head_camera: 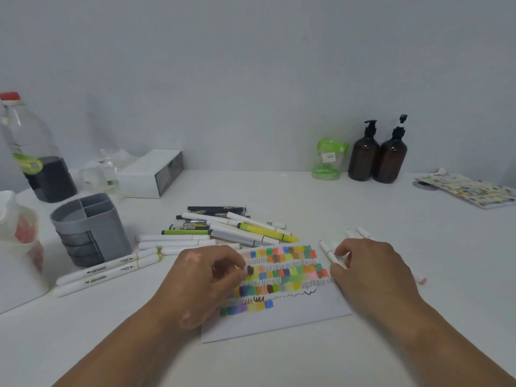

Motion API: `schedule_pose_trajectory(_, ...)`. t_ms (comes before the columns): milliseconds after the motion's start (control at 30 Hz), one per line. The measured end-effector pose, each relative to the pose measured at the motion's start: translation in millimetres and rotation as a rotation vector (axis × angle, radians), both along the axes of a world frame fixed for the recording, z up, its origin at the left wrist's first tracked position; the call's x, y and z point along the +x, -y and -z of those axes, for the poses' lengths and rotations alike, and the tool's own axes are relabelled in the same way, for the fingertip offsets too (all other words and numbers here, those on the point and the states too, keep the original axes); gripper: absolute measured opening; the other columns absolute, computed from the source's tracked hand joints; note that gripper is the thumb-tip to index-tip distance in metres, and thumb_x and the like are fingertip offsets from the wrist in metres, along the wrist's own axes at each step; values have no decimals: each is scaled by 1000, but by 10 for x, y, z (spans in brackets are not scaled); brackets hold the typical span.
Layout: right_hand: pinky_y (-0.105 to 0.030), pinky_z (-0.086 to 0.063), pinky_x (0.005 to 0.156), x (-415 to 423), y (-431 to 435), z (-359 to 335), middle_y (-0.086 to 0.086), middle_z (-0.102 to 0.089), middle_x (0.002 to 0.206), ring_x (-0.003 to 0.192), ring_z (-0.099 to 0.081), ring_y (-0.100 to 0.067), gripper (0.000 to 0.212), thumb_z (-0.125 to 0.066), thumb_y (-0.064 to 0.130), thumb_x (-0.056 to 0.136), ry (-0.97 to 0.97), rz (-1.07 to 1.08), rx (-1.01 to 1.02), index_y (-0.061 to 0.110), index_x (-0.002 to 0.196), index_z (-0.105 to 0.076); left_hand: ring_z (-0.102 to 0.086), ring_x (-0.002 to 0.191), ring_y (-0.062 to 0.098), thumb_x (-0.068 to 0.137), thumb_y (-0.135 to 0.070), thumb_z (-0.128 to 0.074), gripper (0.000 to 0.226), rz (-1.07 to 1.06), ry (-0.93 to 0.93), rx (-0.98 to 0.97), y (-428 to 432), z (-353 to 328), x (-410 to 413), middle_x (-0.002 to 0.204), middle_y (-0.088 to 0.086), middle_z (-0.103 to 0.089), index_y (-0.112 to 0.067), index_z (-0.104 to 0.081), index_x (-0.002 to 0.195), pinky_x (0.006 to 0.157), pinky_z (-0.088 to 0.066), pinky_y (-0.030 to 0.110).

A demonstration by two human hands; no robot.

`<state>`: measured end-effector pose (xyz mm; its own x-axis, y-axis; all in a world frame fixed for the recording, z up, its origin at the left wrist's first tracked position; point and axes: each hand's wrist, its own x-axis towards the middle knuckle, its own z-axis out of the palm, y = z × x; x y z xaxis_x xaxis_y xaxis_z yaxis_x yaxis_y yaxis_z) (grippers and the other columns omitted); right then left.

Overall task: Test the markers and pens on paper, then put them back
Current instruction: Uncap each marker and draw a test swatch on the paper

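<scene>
The white marker lies at the right edge of the test paper on the counter, and the right hand pinches it with thumb and curled fingers. The left hand is curled over the colour swatches; I cannot tell if it holds something. The marker looks light, stiff and smooth, so a mid-barrel grip seems best.

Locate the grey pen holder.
Head view, left side of the table: the grey pen holder stands upright, left of the marker pile, with two white markers lying at its front.
</scene>
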<state>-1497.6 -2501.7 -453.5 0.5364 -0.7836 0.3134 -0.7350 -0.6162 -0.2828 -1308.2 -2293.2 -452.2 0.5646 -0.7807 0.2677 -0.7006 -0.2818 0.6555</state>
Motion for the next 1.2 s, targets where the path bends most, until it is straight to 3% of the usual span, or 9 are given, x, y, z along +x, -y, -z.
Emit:
schedule_pose_trajectory(100, -28, -40, 63, 0, 2, 6, 15, -63, 79, 76, -55, -17, 19, -66, 43, 83, 19, 31, -22, 34, 99, -71, -65, 82, 4, 88, -35, -75, 4, -53, 4, 10, -12, 37, 73, 86, -20, -69, -37, -71, 87, 70, -58, 22)
schedule_pose_trajectory(267, -28, -42, 61, 17, -34, 25, 16, -57, 79, 75, -58, -13, 19, -64, 49, 83, -18, 20, -12, 37, 97, -67, -61, 76, 2, 91, -22, -73, 12, -220, 266, 19, 139, 69, 265, 84, -21, -66, -33, -73, 92, 65, -45, 9)
schedule_pose_trajectory(367, -28, -47, 68, 29, -62, 41, 17, -65, 94, 91, -64, -13, 23, -61, 51, 84, -15, -20, 3, 38, 102, -65, -59, 87, 9, 83, -13, -77, 29, -263, 404, 194, 256, 84, 479, 101, -10, -68, -29, -75, 107, 78, -52, 23)
schedule_pose_trajectory(467, -27, -40, 66, 50, -107, 35, 17, -59, 92, 84, -54, -11, 21, -59, 46, 88, -13, -61, -1, 40, 108, -65, -58, 97, 13, 79, -9, -77, 40, -248, 484, 335, 328, 107, 599, 109, -8, -67, -29, -73, 114, 88, -53, 30)
schedule_pose_trajectory(700, -20, -42, 71, 98, -330, 54, 18, -58, 95, 87, -56, -4, 22, -55, 45, 91, 15, -443, 31, 39, 104, -72, -57, 103, 13, 92, -13, -65, 35, -128, 574, 408, 355, 90, 627, 117, -7, -59, -29, -68, 122, 91, -52, 28)
schedule_pose_trajectory(867, -10, -26, 59, 113, -395, 82, 18, -59, 93, 82, -52, -5, 27, -52, 43, 90, -36, -508, 52, 39, 105, -74, -58, 100, 15, 99, -15, -58, 25, -134, 577, 311, 277, -128, 540, 116, -6, -65, -27, -64, 120, 90, -50, 32)
schedule_pose_trajectory(1000, -9, -27, 60, 86, -368, 80, 20, -64, 97, 85, -55, -4, 27, -53, 44, 90, -13, -485, 35, 40, 106, -75, -61, 82, 6, 97, -23, -64, 11, -201, 252, -12, 218, -434, 367, 91, -16, -66, -30, -64, 105, 64, -45, 17)
schedule_pose_trajectory(1133, -13, -41, 65, 94, -457, 27, 25, -70, 90, 78, -58, 0, 34, -56, 61, 81, 253, -588, 250, 43, 103, -75, -72, 84, 18, 93, -6, -67, 20, -54, -665, -329, 156, -463, 94, 96, 2, -76, -21, -67, 106, 68, -54, 30)
schedule_pose_trajectory(1200, -13, -42, 65, 119, -530, -6, 28, -71, 91, 75, -59, -1, 42, -59, 69, 74, 314, -647, 401, 46, 107, -69, -70, 78, 19, 87, 2, -69, 24, 24, -933, -445, 153, -359, -26, 97, 10, -74, -10, -67, 107, 63, -55, 29)
